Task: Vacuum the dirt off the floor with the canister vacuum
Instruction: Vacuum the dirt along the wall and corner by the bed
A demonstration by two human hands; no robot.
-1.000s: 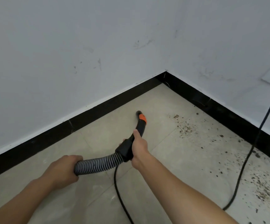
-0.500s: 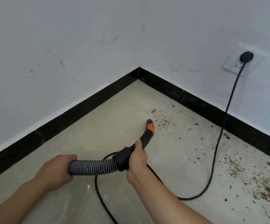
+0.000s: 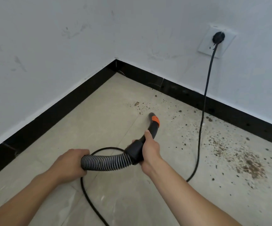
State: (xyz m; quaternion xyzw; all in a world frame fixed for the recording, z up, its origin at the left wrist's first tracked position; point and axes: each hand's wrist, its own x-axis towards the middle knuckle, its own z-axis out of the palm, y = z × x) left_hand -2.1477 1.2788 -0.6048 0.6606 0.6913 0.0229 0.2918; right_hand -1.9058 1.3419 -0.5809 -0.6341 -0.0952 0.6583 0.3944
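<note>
Head view: the right hand (image 3: 150,150) is wrapped round the black handle (image 3: 135,150), thumb laid along its top, and the left hand (image 3: 70,163) is closed round the ribbed hose (image 3: 104,161) just behind it, so both have a full grasp. Beyond the handle the tube curves down past an orange collar (image 3: 155,120) to the nozzle (image 3: 151,115), whose mouth sits at or just above the floor (image 3: 99,128); I cannot tell whether it touches. A thin scatter of dirt (image 3: 140,106) lies just beyond the nozzle toward the corner, and a much denser patch (image 3: 249,163) lies well to the right. The cord (image 3: 200,128) drops from the plug (image 3: 218,37) in the outlet (image 3: 203,46), crosses the dirty strip and loops under the hose. The canister is out of view. The step in hand looks like sweeping the near scatter. To do it well, I judge the mouth should ride low, moving slowly in overlapping passes toward the baseboard (image 3: 58,110), then rightward; the left hand should feed slack, and the cord should be moved aside where crumbs may hide under it.
</note>
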